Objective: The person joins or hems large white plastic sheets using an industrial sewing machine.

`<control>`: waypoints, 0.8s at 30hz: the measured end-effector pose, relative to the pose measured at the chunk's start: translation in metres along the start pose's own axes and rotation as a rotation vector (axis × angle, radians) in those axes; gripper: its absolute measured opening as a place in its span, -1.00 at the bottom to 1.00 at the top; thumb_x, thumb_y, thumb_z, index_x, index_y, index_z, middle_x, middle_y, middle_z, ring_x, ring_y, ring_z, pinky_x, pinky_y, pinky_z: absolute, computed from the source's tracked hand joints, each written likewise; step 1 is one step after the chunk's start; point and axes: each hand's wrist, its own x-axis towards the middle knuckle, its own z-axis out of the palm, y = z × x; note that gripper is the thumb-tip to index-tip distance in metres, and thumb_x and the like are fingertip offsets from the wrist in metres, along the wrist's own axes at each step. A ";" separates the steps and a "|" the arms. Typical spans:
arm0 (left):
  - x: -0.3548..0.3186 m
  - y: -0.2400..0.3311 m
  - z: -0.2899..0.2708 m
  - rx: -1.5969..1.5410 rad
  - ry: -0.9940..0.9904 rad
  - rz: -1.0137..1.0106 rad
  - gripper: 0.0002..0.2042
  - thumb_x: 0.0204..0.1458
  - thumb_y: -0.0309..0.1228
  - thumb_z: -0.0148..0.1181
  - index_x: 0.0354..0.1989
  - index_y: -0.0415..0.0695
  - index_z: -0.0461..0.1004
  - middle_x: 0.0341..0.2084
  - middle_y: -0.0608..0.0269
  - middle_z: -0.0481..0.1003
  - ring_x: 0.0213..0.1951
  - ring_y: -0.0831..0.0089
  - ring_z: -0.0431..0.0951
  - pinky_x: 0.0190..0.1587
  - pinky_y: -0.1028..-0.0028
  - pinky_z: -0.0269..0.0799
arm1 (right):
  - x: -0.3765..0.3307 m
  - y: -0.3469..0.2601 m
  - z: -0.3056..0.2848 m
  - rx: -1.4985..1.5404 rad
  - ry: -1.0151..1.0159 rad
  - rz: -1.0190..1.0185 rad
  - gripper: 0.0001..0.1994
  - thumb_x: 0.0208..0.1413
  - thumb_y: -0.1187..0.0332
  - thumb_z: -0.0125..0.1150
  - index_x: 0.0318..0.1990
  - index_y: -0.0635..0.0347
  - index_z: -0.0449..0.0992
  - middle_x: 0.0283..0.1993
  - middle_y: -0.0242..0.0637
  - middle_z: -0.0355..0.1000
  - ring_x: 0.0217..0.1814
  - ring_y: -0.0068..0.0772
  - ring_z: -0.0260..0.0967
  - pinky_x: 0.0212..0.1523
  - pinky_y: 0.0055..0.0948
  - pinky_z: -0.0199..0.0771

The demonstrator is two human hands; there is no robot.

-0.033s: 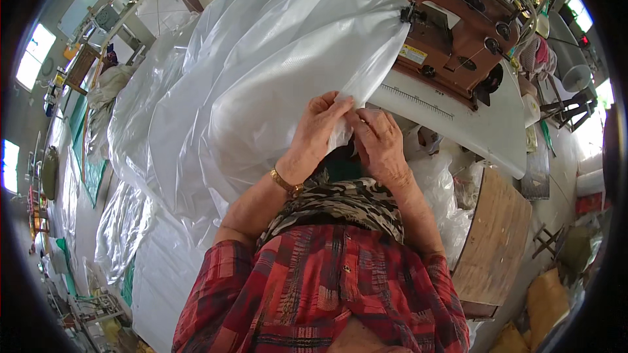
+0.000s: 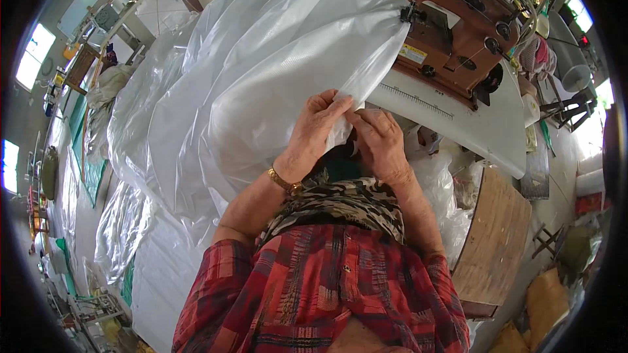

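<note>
A big white, half-clear plastic sheet (image 2: 261, 78) billows from the upper left down to my chest. Its far corner reaches the needle end of a brown sewing machine (image 2: 458, 26) that stands on a white table (image 2: 484, 124). My left hand (image 2: 317, 127), with a gold bracelet (image 2: 282, 181) on its wrist, pinches the sheet's near edge. My right hand (image 2: 379, 140) grips the same edge right beside it, fingertips almost touching, just in front of the table's front edge.
More plastic sheeting (image 2: 124, 222) lies heaped on the floor at the left. A rounded wooden board (image 2: 490, 242) sits to my right, with crumpled plastic (image 2: 438, 183) beside it. Yellowish sacks (image 2: 543, 301) lie at the lower right. Windows line the far left.
</note>
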 end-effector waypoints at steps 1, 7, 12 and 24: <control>0.003 0.003 -0.003 0.074 0.044 0.036 -0.80 0.14 -0.35 0.23 -0.37 -0.26 0.51 -0.59 0.46 0.43 -0.55 0.73 0.31 -0.54 0.61 0.19 | 0.002 0.004 -0.003 0.091 -0.031 0.011 -0.70 -0.02 0.59 0.19 -0.07 0.30 0.45 -0.14 -0.17 0.42 -0.16 -0.19 0.41 -0.11 -0.28 0.38; 0.025 0.086 0.000 1.160 0.173 0.666 -0.85 0.01 -0.45 0.23 -0.48 -0.25 0.43 -0.69 0.04 0.38 -0.66 0.21 0.41 -0.56 0.36 0.26 | 0.017 0.060 0.073 0.726 0.386 0.968 -0.69 0.28 0.27 0.08 -0.01 0.37 0.44 -0.15 -0.21 0.50 -0.22 -0.45 0.45 -0.19 -0.46 0.45; 0.027 0.110 0.035 1.327 -0.179 0.875 -0.88 0.00 -0.47 0.25 -0.48 -0.24 0.47 -0.69 0.13 0.44 -0.64 0.27 0.44 -0.53 0.38 0.30 | 0.094 0.059 0.094 0.994 -0.027 0.350 -0.78 0.06 0.32 0.28 -0.23 0.28 0.52 -0.20 -0.22 0.53 -0.24 -0.44 0.44 -0.25 -0.43 0.46; 0.011 -0.014 -0.033 1.424 -0.128 1.009 -0.91 -0.10 -0.57 0.20 -0.38 -0.23 0.50 -0.62 0.22 0.43 -0.47 0.28 0.52 -0.20 0.31 0.43 | -0.011 0.048 0.063 0.439 -0.386 0.571 -0.83 0.14 0.44 0.17 -0.15 0.29 0.52 -0.19 0.01 0.49 -0.24 0.03 0.48 -0.22 -0.19 0.47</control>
